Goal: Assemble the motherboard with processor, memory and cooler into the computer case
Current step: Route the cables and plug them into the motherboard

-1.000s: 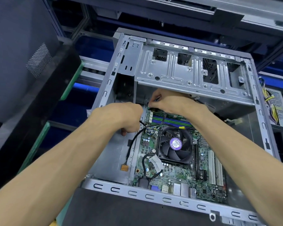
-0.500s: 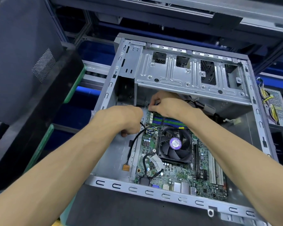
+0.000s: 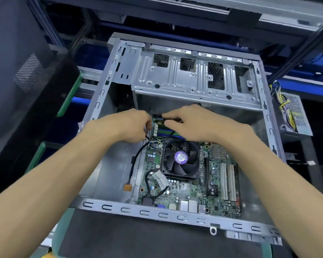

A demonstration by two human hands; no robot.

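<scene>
1. Nearest: the open grey sheet-metal computer case [image 3: 175, 215] lies on its side, its slotted front rail closest to the camera.
2. Inside it, the green motherboard [image 3: 185, 194] sits flat on the case floor, toward the right half. White expansion slots [image 3: 227, 181] run along its right part.
3. Centre of the board: the black square cooler fan with a purple round label [image 3: 181, 158], mounted flat.
4. A black cable with an orange end connector [image 3: 127, 187] lies on the bare case floor just left of the board and curves up toward the left hand.
5. Beyond the fan: blue and green memory slots [image 3: 168, 132], partly covered by the right hand.
6. Left hand [image 3: 127, 125] is at the board's far left corner, fingers curled inward. The black cable leads to it; what the fingers clamp on cannot be told.
7. Right hand [image 3: 190, 123] is over the memory slots, fingers pinched together on a thin dark object [image 3: 172, 118] at the board's far edge. Its kind is unclear.
8. Farther: the perforated silver drive-bay cage [image 3: 194, 79] spans the case's far end.
9. Far right, outside the case: a grey mesh power supply with yellow and black wires [image 3: 293, 114].
</scene>
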